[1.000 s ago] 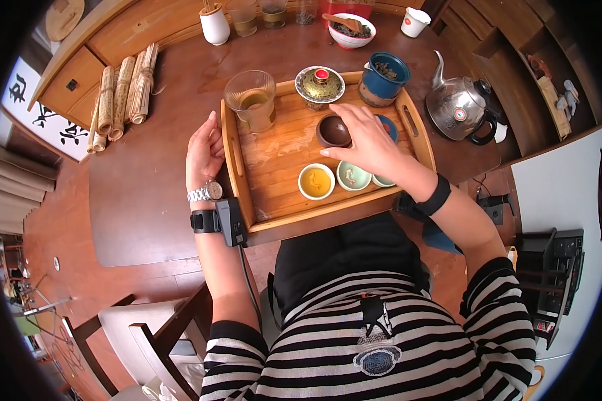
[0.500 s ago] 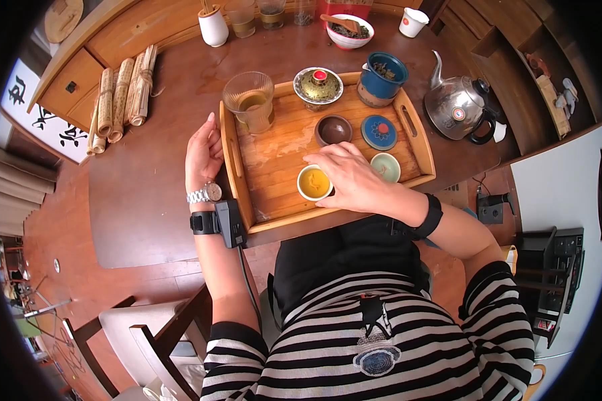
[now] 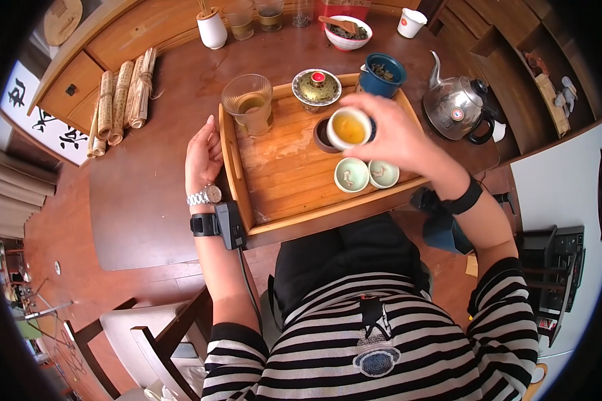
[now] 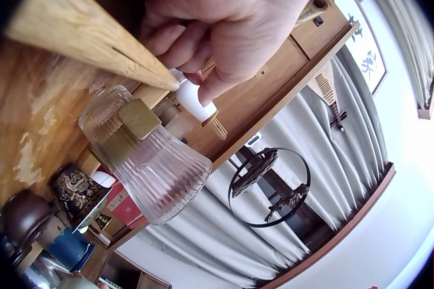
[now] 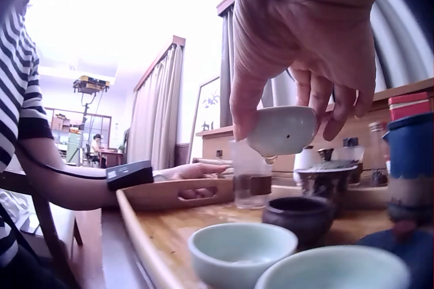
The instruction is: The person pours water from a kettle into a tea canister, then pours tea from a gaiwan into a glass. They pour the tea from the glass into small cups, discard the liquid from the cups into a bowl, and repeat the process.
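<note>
My right hand (image 3: 398, 137) pinches a small pale teacup (image 3: 350, 129) of amber tea by its rim, lifted above the tray (image 3: 281, 177). In the right wrist view that teacup (image 5: 279, 130) hangs over the tray with a drop at its underside. It partly covers a dark brown cup (image 3: 322, 136) in the head view. Two pale green cups (image 3: 351, 175) stand side by side near the tray's front. My left hand (image 3: 204, 157) lies beside the tray's left side, fingers loosely bent and holding nothing; the left wrist view has it near the tray's wooden edge (image 4: 88, 28).
On the tray are a ribbed glass pitcher (image 3: 249, 110), a gold-lidded gaiwan (image 3: 316, 90) and a blue pot (image 3: 382, 75) with tea leaves. A steel kettle (image 3: 458, 107) stands to the right. Bamboo scrolls (image 3: 124, 93) lie at left; a bowl of leaves (image 3: 348, 37) sits behind.
My right hand moved from over the brown cup to the front of the tray, took hold of the tea-filled cup and lifted it back and right. The left hand stayed put.
</note>
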Available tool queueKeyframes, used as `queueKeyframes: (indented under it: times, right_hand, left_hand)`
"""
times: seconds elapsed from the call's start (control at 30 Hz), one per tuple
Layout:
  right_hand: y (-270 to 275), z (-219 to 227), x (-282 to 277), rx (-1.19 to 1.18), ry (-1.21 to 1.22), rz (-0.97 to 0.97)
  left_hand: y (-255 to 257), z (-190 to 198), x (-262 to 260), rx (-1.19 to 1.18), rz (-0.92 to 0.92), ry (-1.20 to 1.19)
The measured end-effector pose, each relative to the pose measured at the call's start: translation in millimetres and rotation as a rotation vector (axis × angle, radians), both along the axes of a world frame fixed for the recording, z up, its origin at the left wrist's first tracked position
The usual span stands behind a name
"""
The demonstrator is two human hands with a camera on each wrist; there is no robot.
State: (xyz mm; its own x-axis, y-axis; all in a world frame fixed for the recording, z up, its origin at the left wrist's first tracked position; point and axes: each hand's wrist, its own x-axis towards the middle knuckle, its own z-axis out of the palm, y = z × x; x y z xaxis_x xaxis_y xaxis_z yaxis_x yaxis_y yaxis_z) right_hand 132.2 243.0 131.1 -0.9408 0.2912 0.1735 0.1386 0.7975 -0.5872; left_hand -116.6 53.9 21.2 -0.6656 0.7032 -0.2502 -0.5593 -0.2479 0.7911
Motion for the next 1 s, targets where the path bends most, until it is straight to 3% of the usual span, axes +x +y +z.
queueKeyframes:
  times: [0.07, 0.23, 0.47, 0.6, 0.67, 1.0]
  right_hand:
    - [19, 13, 1, -0.114, 0.020, -0.060]
    - [84, 24, 1, 0.050, -0.046, -0.256]
    - [122, 34, -5, 0.221, -0.155, -0.383]
    - [125, 27, -7, 0.434, -0.132, -0.326]
    - [121, 24, -10, 0.718, -0.100, -0.269]
    - [98, 17, -16, 1.267, 0.003, -0.029]
  left_hand:
    - [0, 0, 0, 0.004, 0.003, -0.003]
    - [-1, -3, -2, 0.008, -0.007, -0.003]
    - [-1, -3, -2, 0.011, -0.015, -0.005]
    - [-1, -2, -2, 0.017, -0.016, -0.006]
    - [-1, -1, -1, 0.005, -0.013, 0.000]
    - [-1, -3, -2, -0.003, -0.008, -0.002]
